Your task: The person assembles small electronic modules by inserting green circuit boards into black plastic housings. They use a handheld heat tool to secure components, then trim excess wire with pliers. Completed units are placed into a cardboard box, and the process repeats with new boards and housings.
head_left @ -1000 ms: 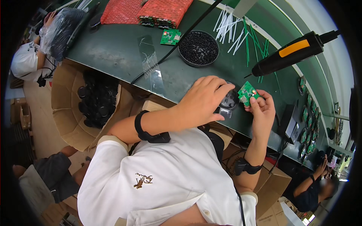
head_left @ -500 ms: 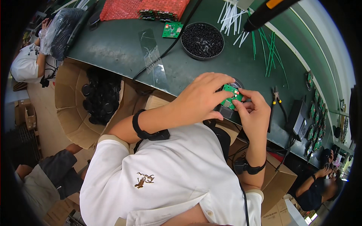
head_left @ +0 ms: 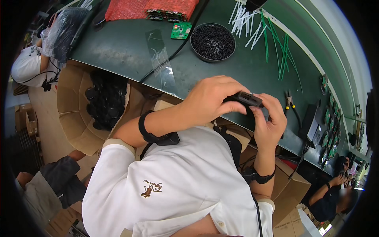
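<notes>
A black plastic housing [head_left: 248, 99] is held between both my hands over the table's near edge. It is tipped so that its narrow side with a rectangular opening faces up. My left hand [head_left: 219, 96] grips its left end, thumb below and fingers over the top. At the other end my right hand [head_left: 270, 114] pinches it between thumb and fingers. The green circuit board is hidden from this angle. Farther off, a round dish [head_left: 213, 42] holds many small black pieces, and a green circuit board [head_left: 181, 30] lies beside it.
Cutting pliers [head_left: 290, 102] and a black box-shaped device [head_left: 312, 124] lie to the right. White and green strips [head_left: 283, 55] spread at the back, near red bubble wrap [head_left: 128, 10]. A cardboard box [head_left: 73, 106] of black round parts stands left. More boards line the right edge.
The black housing has been tilted up between my hands, so the green board's face no longer shows. The dark tool overhead has shifted left and up in view.
</notes>
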Demonstrator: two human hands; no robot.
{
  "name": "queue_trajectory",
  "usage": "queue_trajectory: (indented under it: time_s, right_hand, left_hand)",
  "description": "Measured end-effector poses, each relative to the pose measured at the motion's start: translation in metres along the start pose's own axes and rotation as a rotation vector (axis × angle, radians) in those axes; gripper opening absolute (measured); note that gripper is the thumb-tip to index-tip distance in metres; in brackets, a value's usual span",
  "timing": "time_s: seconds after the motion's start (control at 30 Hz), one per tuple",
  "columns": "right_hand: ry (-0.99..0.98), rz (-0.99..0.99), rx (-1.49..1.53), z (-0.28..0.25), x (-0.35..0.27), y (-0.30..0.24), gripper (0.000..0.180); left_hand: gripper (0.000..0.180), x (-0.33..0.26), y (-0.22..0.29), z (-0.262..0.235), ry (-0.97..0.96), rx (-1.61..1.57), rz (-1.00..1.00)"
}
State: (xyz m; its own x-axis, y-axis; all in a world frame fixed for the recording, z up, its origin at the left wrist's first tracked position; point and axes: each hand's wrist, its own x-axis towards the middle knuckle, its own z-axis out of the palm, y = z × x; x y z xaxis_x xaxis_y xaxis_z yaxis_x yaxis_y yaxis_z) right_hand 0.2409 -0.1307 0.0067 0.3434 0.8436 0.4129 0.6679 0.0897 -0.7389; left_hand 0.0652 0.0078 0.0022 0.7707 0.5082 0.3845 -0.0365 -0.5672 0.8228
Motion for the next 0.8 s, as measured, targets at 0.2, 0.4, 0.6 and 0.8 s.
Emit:
queue_trajectory:
  time_s: [0.2, 0.4, 0.6, 0.8]
  right_hand:
    - [-0.011, 0.003, 0.040, 0.002, 0.003, -0.005, 0.031]
    - [-0.008, 0.059, 0.067, 0.004, 0.000, -0.003, 0.030]
    - [-0.008, 0.079, 0.137, 0.007, -0.001, 0.000, 0.031]
    - [-0.021, 0.105, 0.217, 0.007, -0.001, -0.002, 0.031]
  left_hand:
    - [0.032, -0.005, -0.007, 0.007, 0.105, 0.053, 0.068]
    - [0.035, -0.005, -0.006, 0.010, 0.140, 0.085, 0.074]
    - [0.039, -0.006, -0.008, 0.014, 0.197, 0.133, 0.119]
    - [0.038, -0.007, -0.014, 0.016, 0.211, 0.077, 0.130]
